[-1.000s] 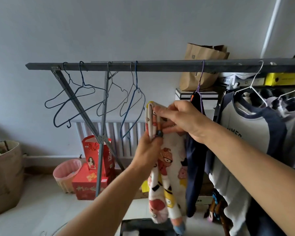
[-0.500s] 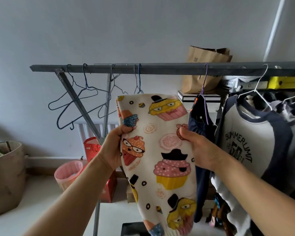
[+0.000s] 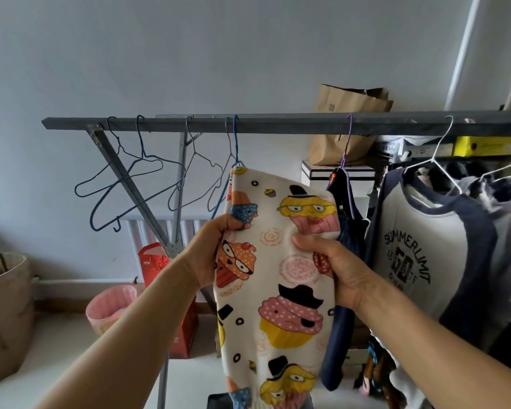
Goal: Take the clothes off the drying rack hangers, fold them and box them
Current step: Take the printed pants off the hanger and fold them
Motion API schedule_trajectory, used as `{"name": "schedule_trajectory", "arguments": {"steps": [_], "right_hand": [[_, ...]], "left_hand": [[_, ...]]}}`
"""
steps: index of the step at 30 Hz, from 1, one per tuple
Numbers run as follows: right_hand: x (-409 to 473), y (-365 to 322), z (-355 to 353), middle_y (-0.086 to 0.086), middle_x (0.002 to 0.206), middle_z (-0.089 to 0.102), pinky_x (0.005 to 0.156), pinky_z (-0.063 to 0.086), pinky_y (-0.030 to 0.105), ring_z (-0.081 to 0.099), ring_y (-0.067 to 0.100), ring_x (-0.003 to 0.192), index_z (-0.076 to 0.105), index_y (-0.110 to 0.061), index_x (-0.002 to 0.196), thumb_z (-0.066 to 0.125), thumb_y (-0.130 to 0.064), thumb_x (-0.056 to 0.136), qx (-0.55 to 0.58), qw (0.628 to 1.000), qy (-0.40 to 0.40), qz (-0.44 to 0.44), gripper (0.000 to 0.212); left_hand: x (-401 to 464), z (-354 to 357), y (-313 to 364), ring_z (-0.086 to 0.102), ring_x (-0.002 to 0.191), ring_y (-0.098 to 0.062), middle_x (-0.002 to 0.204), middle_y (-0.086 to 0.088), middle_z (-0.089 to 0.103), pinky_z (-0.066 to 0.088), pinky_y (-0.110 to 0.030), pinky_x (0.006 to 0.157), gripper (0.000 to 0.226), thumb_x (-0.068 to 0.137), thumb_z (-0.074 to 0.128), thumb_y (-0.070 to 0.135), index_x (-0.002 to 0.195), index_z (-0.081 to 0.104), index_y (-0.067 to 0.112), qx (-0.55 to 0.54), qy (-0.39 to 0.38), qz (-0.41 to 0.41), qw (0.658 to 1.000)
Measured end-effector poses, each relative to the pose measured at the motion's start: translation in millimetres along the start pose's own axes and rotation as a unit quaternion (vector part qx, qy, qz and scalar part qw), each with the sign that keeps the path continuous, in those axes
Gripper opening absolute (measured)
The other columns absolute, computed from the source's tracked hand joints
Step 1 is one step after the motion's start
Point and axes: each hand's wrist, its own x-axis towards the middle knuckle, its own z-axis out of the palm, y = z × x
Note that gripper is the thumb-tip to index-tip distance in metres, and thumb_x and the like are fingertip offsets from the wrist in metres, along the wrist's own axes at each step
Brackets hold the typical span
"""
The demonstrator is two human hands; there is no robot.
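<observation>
Left hand: left hand curled tight on the left edge of the white fleece cloth printed with cartoon cupcakes.
Right hand: right hand pinches its right edge, thumb on front.
Cloth: held up, off any hanger, hanging down between both hands.
Right, farther: navy garment on a purple hanger, white-and-navy printed shirt.
Far: grey metal rack bar with bare wire hangers at left.

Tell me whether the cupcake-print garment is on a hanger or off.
Off. The cupcake-print garment hangs from the left hand and right hand, which grip its side edges below the rack bar; no hanger shows in it.
</observation>
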Motion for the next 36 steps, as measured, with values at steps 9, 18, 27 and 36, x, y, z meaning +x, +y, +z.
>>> {"name": "schedule_trajectory", "arguments": {"steps": [9,18,27,36], "right_hand": [[16.2,-10.7,6.3,0.010,0.094,0.076,0.082,0.057,0.040,0.072,0.027,0.087,0.071,-0.013,0.098,0.069,-0.016,0.085,-0.106,0.945,0.269,-0.152,0.013],[23.8,27.2,38.2,-0.007,0.114,0.071,0.100,0.049,0.044,0.066,0.013,0.108,0.066,-0.028,0.118,0.070,-0.046,0.082,-0.153,0.916,0.291,-0.229,0.040],[7.5,43.6,50.5,0.016,0.110,0.072,0.092,0.052,0.046,0.069,0.032,0.102,0.068,-0.012,0.116,0.060,-0.031,0.085,0.121,0.980,0.131,-0.093,0.037],[14.9,40.5,17.7,0.016,0.104,0.071,0.054,0.053,0.029,0.071,0.027,0.083,0.056,-0.012,0.118,0.074,-0.011,0.079,-0.116,0.933,0.330,-0.086,0.043]], "left_hand": [[-2.6,4.2,-11.3,0.061,0.102,-0.023,0.105,-0.010,0.066,0.050,-0.042,0.091,0.026,0.096,0.055,0.014,0.122,0.056,0.012,0.142,0.154,0.087,0.974],[2.7,14.2,-55.5,0.060,0.115,-0.043,0.130,-0.026,0.058,0.050,-0.059,0.093,0.104,0.061,0.061,0.080,0.126,0.056,-0.001,-0.050,0.048,-0.091,0.993],[-3.5,26.3,-67.1,0.068,0.106,-0.033,0.120,-0.017,0.068,0.049,-0.046,0.089,0.062,0.080,0.064,0.054,0.123,0.065,0.009,-0.287,0.056,0.016,0.956],[0.3,-4.5,-74.1,0.062,0.112,-0.044,0.122,-0.021,0.066,0.045,-0.065,0.097,0.080,0.058,0.091,0.026,0.129,0.058,0.011,-0.200,0.160,0.091,0.962]]}}
